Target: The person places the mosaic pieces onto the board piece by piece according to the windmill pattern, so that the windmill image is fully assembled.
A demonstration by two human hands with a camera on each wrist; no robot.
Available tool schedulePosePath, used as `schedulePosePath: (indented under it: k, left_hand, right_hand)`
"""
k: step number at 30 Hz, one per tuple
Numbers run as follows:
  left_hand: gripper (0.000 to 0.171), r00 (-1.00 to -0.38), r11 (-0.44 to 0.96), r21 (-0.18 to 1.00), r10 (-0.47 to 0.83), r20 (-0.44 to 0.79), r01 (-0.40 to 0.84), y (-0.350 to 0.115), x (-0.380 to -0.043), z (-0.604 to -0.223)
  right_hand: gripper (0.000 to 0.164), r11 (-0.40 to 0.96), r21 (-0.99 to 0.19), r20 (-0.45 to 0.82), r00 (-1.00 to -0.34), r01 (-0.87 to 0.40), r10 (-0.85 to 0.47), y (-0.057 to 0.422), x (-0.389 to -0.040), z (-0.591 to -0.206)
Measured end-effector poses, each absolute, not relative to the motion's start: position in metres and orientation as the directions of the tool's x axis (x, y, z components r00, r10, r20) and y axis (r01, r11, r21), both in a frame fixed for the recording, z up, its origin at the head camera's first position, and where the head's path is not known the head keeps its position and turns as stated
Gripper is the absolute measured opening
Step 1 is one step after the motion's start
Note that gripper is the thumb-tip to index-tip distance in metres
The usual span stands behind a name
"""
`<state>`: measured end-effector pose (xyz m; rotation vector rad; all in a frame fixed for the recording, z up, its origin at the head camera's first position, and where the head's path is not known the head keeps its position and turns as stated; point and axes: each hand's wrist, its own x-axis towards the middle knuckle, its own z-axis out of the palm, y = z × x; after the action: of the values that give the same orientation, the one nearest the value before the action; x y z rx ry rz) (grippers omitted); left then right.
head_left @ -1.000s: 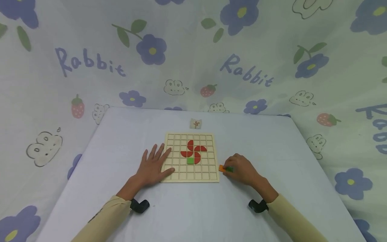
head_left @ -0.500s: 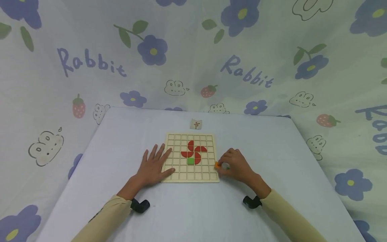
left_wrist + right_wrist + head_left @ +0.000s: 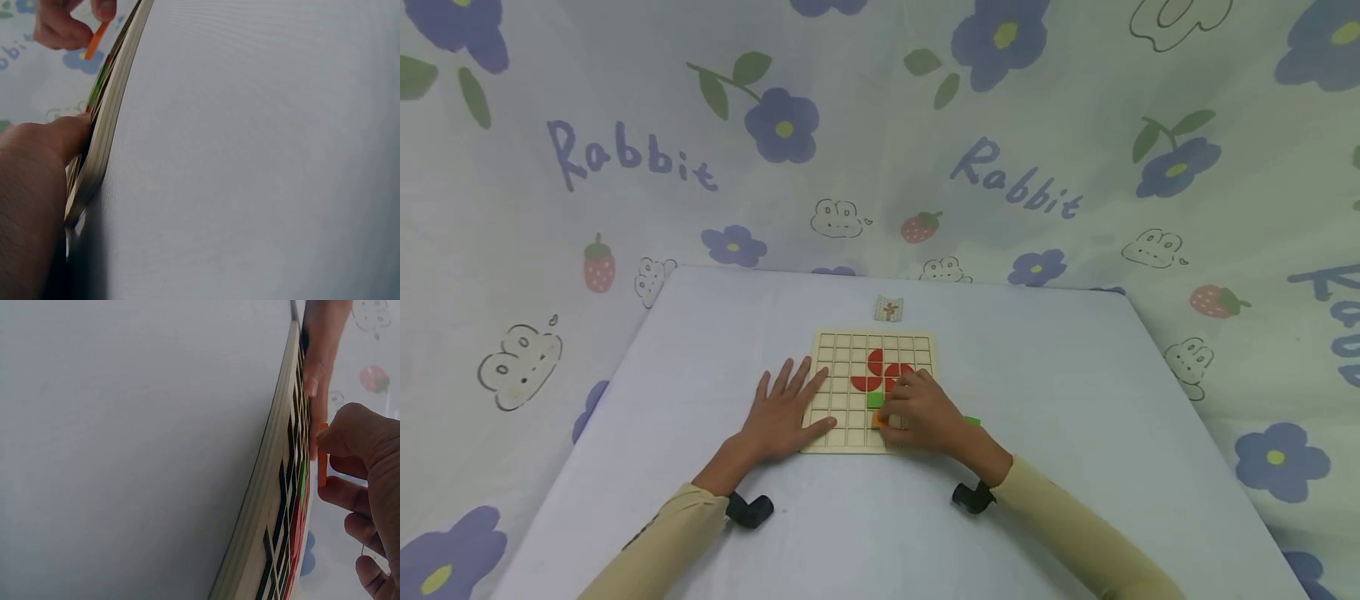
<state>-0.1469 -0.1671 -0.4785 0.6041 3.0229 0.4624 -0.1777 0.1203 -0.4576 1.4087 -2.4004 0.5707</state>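
Observation:
A pale wooden grid board (image 3: pixel 842 437) lies on the table. In its cells sit several red rounded pieces (image 3: pixel 867 383) shaped like a pinwheel, with a green square tile (image 3: pixel 875 400) just below. My left hand (image 3: pixel 778 417) is spread flat over the board's left edge, thumb and fingers straight. My right hand (image 3: pixel 921 412) pinches a thin orange tile (image 3: pixel 877 421) between thumb and fingers, above the lower middle cells. In the right wrist view the orange tile (image 3: pixel 322 459) shows edge-on, raised off the board. The right hand hides part of the red pieces and the board's right side.
A green piece (image 3: pixel 972 421) lies on the white table (image 3: pixel 1045 367) right of the board, partly behind the right wrist. Beyond the board's far edge lies a small card (image 3: pixel 889 308) with a printed pinwheel pattern. A patterned cloth (image 3: pixel 850 167) hangs behind.
My right hand has picked up the orange tile from beside the board and carried it left over the grid, leaving a green piece on the table. The left hand stays put.

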Motion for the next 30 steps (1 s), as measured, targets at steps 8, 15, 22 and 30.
schedulePosePath:
  k: [8,15,22,30]
  left_hand:
    - [0.085,-0.927,0.881,0.298,0.373,0.041,0.368,-0.166,-0.147,-0.479]
    - [0.086,-0.927,0.882,0.294,0.374,0.036,0.368,-0.166,-0.147,-0.479]
    - [0.086,-0.921,0.874,0.302,0.385,0.049,0.381,-0.165,-0.148,-0.482]
    - [0.085,-0.926,0.883,0.287,0.374,0.048,0.371,-0.166,-0.147,-0.480]
  right_hand:
    - [0.005,0.478,-0.115,0.356,-0.486,-0.871,-0.798,0.113,-0.176,-0.456]
    - [0.001,0.486,-0.186,0.329,-0.520,-0.854,-0.788,0.108,-0.171,-0.454]
    - [0.009,0.482,-0.380,0.283,-0.596,-0.789,-0.752,0.111,-0.161,-0.457]
    - [0.009,0.497,-0.374,0.298,-0.608,-0.783,-0.735,0.106,-0.159,-0.456]
